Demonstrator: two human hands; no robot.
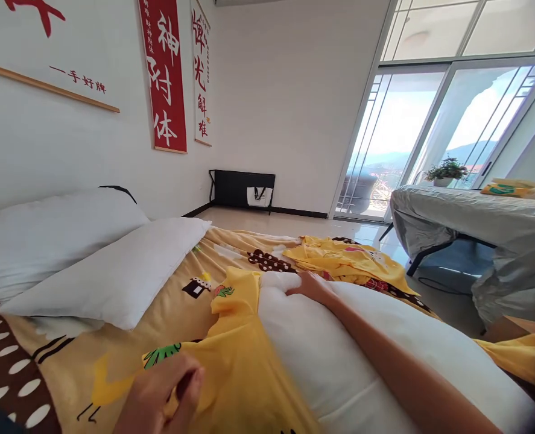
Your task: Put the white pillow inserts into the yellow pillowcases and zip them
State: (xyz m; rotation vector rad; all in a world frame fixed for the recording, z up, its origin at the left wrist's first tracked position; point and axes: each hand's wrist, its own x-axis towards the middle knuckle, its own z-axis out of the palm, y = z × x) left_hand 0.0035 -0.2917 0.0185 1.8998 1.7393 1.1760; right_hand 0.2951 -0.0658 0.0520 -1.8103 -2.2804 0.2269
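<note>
The left hand (165, 395) at 7 o'clock is clenched on the yellow cover (240, 361); the right hand (312, 286) lies flat, released, on the white quilt (339, 355) at center. Both look soft, light and floppy; edges and corners seem the best holds.

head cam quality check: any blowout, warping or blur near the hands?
Head view: the glass sliding doors are blown out by daylight; the door frames bow from wide-angle distortion; the left hand, gripping the yellow printed duvet cover, is slightly soft at the bottom edge; the right hand on the white duvet insert is sharp.
</note>
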